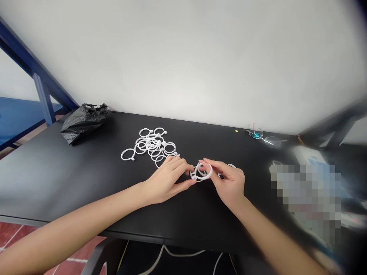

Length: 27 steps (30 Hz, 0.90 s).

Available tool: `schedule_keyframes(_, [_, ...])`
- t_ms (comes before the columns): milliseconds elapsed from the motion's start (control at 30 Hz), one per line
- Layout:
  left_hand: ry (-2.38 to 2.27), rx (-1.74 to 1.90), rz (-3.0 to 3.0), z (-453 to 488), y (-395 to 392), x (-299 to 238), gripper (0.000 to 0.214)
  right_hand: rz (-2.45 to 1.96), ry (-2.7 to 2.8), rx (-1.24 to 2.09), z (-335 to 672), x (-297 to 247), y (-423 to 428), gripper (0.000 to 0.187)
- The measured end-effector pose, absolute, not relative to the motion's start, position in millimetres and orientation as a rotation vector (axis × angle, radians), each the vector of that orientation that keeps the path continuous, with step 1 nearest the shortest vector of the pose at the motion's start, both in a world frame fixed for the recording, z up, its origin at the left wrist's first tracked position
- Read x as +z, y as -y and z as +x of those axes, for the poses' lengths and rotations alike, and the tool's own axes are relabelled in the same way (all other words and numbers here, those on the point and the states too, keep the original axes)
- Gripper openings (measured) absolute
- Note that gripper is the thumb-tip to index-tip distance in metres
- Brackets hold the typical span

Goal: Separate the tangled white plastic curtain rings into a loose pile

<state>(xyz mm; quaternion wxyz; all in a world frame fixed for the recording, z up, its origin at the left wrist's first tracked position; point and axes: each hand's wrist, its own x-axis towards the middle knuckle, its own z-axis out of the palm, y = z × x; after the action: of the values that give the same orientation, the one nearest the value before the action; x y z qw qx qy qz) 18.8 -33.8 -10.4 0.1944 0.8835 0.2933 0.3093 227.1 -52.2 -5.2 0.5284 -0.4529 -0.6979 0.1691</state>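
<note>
Two or more white curtain rings (211,172) overlap between my hands, above the black table. My right hand (229,182) pinches them at the upper right between thumb and fingers. At their left side, the thumb and fingertips of my left hand (172,176) close on the small eyelet end. How many rings are held I cannot tell, as they overlap. Just beyond my left hand lies a loose pile of similar white rings (157,143), with one ring (121,155) apart at its left. Part of another white ring (231,165) shows behind my right hand.
A crumpled black plastic bag (86,121) sits at the table's back left. Eyeglasses (256,133) lie near the wall at the back right, with a tiny yellow bit (236,131) beside them. A blurred, pixelated package (309,198) is at the right. Blue metal framing (43,95) stands left.
</note>
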Motion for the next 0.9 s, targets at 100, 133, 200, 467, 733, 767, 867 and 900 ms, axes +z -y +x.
schedule_keyframes(100, [-0.797, 0.881, 2.480, 19.1, 33.4, -11.9, 0.015, -1.070, 1.674, 0.428, 227.4, -5.0, 52.3, 0.018])
schedule_keyframes(133, [-0.794, 0.892, 2.481, 19.2, 33.1, -12.0, 0.015, -1.069, 1.682, 0.439, 227.8, -5.1, 52.4, 0.020])
schedule_keyframes(200, [-0.801, 0.917, 2.488, 19.0, 32.4, -11.6, 0.014, -1.055, 1.700, 0.474, 229.1, -5.6, 52.5, 0.023])
schedule_keyframes(467, [-0.798, 0.995, 2.524, 17.3, 30.4, -6.0, 0.016, -0.868, 1.788, 0.770, 233.0, -3.7, 53.9, 0.041])
schedule_keyframes(733, [-0.787, 1.029, 2.559, 16.4, 30.0, -5.1, 0.018, -0.847, 1.828, 0.813, 229.9, -1.6, 55.7, 0.059])
schedule_keyframes(767, [-0.789, 1.020, 2.559, 16.6, 29.9, -5.8, 0.018, -0.847, 1.825, 0.820, 230.1, -2.0, 55.6, 0.063])
schedule_keyframes(867, [-0.775, 1.017, 2.562, 17.1, 29.9, -8.1, 0.019, -0.878, 1.809, 0.818, 230.7, -3.1, 54.6, 0.058])
schedule_keyframes(900, [-0.766, 1.023, 2.566, 17.3, 30.0, -8.8, 0.019, -0.892, 1.803, 0.815, 230.8, -3.0, 54.4, 0.054])
